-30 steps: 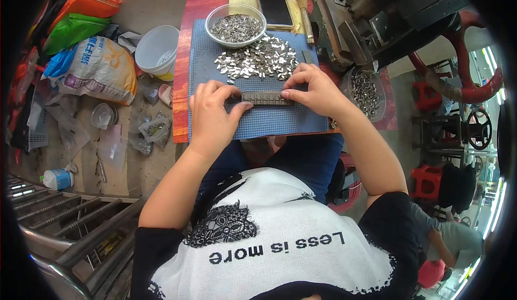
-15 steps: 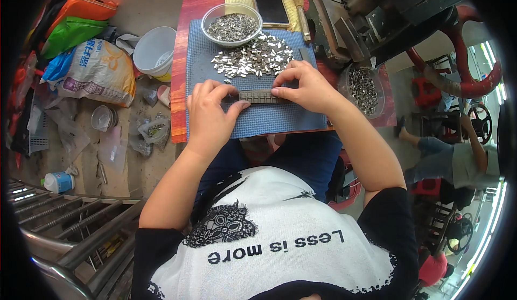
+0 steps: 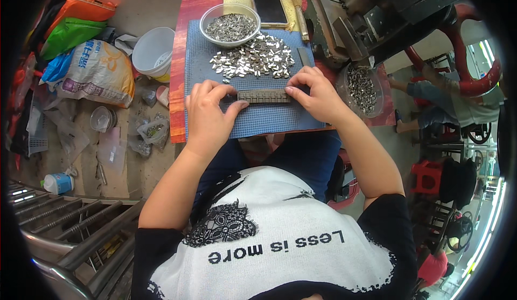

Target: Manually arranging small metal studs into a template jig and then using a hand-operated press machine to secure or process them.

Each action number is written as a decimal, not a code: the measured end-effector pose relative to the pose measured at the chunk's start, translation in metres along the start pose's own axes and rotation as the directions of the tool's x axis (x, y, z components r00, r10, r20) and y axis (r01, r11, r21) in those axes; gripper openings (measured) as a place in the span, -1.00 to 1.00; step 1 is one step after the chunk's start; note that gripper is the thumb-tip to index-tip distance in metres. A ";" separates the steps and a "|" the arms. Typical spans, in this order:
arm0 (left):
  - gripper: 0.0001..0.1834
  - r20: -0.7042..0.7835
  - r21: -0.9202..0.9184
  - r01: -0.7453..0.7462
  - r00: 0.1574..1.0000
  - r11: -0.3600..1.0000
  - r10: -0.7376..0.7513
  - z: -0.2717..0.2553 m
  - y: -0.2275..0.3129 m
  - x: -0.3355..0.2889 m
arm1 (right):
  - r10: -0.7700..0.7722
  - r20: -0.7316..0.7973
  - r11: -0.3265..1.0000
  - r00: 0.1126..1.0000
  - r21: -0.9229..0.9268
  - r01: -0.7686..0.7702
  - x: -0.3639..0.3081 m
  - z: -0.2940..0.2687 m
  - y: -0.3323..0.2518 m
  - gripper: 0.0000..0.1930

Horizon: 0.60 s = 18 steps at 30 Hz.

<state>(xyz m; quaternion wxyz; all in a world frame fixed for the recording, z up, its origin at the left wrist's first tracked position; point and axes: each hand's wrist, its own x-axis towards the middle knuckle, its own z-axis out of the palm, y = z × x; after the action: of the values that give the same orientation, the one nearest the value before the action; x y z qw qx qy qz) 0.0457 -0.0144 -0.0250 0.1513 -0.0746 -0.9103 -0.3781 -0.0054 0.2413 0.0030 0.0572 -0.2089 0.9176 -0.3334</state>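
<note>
A dark metal bar with a row of slots (image 3: 264, 96) lies crosswise on a blue ribbed mat (image 3: 258, 122). My left hand (image 3: 210, 106) is closed around its left end, thumb in front and fingers behind. At the other end, my right hand (image 3: 313, 91) pinches with thumb and forefinger at the bar's tip. Just beyond the bar is a spread pile of small shiny metal pieces (image 3: 253, 58), some silver and some darker. Behind them stands a clear round bowl (image 3: 204, 28) filled with thin metal bits. What sits inside the slots is too small to tell.
A phone (image 3: 269, 6), a straw brush (image 3: 298, 9) and a flat metal strip (image 3: 303, 57) lie at the back. On the right are a dark machine (image 3: 371, 23) and a tub of metal pieces (image 3: 362, 90). A white bucket (image 3: 151, 52) stands left; another person sits far right.
My right hand has shifted right along the bar to its end, uncovering more slots. My left hand keeps its place. The person at far right has moved.
</note>
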 end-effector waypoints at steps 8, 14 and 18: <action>-0.76 -0.004 0.033 -0.054 0.999 0.998 0.054 -0.003 0.001 0.001 | -0.021 -0.440 0.967 0.898 0.218 0.129 0.082 0.011 -0.035 -0.78; -0.77 -0.010 0.000 -0.084 0.996 0.996 0.084 0.002 0.001 -0.002 | -0.067 -0.470 0.993 0.880 -0.122 0.011 0.076 -0.017 -0.040 -0.77; -0.77 -0.004 0.034 -0.058 0.998 0.998 0.058 -0.001 0.005 -0.003 | 0.087 -0.413 0.884 0.906 -0.387 -0.262 0.011 -0.011 -0.014 -0.75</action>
<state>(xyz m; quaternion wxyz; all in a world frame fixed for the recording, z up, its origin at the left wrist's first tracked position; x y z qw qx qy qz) 0.0497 -0.0118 -0.0215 0.1659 -0.0975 -0.9136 -0.3583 -0.0136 0.2333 0.0213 -0.1413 -0.0617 0.9768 -0.1485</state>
